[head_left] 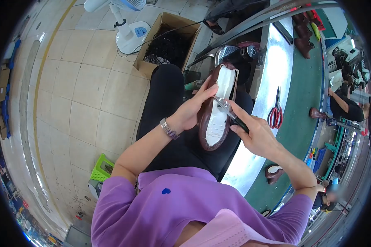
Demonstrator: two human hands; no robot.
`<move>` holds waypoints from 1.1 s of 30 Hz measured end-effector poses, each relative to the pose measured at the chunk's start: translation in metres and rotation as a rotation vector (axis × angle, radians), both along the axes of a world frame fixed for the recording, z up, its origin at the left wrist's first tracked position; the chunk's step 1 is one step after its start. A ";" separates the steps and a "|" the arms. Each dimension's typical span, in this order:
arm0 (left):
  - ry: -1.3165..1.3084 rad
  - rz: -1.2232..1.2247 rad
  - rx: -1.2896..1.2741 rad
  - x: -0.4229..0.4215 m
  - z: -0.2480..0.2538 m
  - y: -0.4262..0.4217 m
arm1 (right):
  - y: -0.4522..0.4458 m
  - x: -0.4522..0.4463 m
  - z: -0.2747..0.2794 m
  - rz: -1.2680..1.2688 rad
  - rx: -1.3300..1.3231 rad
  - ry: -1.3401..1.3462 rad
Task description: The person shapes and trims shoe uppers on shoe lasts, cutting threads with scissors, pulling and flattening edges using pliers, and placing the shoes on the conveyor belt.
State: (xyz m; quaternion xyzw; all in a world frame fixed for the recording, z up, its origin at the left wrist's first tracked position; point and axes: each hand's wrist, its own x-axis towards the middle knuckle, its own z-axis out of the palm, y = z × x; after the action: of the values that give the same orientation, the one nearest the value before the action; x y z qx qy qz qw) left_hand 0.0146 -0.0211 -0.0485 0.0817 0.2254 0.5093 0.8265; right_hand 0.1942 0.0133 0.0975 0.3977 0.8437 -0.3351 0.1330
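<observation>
A brown leather shoe [203, 125] rests sole-up over my lap, its white underside [218, 117] facing me. My left hand [192, 106] is closed on the shoe's left side, with the thumb lying across the white underside. In my right hand [255, 133] is a hand tool with a curved metal head and dark handle [240, 122]; it looks like pincers. The tool's metal head touches or hovers just over the middle of the underside, near my left thumb; I cannot tell which. A loose strip hangs along the shoe's upper right edge.
Red-handled scissors [275, 117] lie on the metal ledge right of my lap. Beyond runs a green conveyor belt [294, 123] carrying brown shoes [273, 173]. A cardboard box [142, 66] of black scraps, a white fan [132, 37] and a green basket [99, 168] stand on the floor. Co-workers sit far right.
</observation>
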 end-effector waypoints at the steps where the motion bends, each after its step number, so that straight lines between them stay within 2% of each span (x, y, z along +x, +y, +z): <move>1: -0.019 0.002 -0.036 0.000 0.001 0.002 | 0.007 0.000 0.006 0.015 -0.033 -0.035; 3: 0.084 0.007 0.010 -0.002 0.008 0.003 | 0.028 -0.010 0.036 0.090 -0.133 -0.166; 5: 0.141 -0.028 -0.019 -0.010 0.012 0.002 | 0.041 -0.021 0.042 0.190 0.140 0.154; 7: 0.195 -0.054 -0.053 -0.011 0.018 0.003 | 0.059 -0.029 0.027 0.263 0.303 0.167; 9: 0.252 -0.062 -0.051 -0.012 0.024 0.004 | 0.075 -0.039 0.000 0.311 0.363 -0.127; 12: 0.320 -0.084 -0.002 -0.018 0.015 0.008 | 0.078 -0.054 0.031 0.425 0.386 -0.461; 13: 0.303 -0.100 -0.012 -0.017 0.015 0.003 | 0.075 -0.042 0.033 0.454 0.452 -0.195; 16: 0.273 -0.126 0.006 -0.021 0.018 0.006 | 0.062 -0.022 -0.016 0.248 0.484 0.485; 17: 0.275 -0.136 0.018 -0.023 0.018 0.008 | 0.065 -0.013 -0.027 0.353 0.441 0.039; 20: 0.279 -0.147 0.023 -0.024 0.015 0.013 | 0.061 -0.038 0.017 0.474 0.446 -0.394; 21: 0.271 -0.165 0.032 -0.024 0.014 0.008 | 0.058 -0.035 0.024 0.392 0.411 -0.175; 23: 0.290 -0.207 0.059 -0.027 0.011 0.008 | 0.050 -0.028 -0.001 0.227 0.420 0.252; 26: 0.309 -0.265 0.077 -0.031 0.012 0.005 | 0.050 -0.016 -0.027 0.254 0.267 -0.053; 28: 0.175 -0.227 0.025 -0.035 0.014 0.002 | 0.052 -0.034 0.010 0.469 0.384 -0.325; 30: 0.108 -0.189 -0.051 -0.031 0.016 -0.019 | 0.040 -0.025 -0.001 0.279 0.395 0.197; 32: 0.132 -0.133 -0.080 -0.025 0.022 -0.028 | 0.038 -0.022 -0.013 0.216 0.363 0.274; 33: 0.240 -0.081 -0.052 -0.020 0.016 -0.029 | 0.038 -0.024 -0.017 0.250 0.316 0.094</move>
State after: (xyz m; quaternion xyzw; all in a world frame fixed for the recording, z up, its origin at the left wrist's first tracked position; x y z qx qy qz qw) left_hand -0.0053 -0.0499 -0.0325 0.1295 0.3323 0.4561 0.8153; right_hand 0.1706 0.0516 0.0801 0.2896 0.9339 -0.1975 0.0701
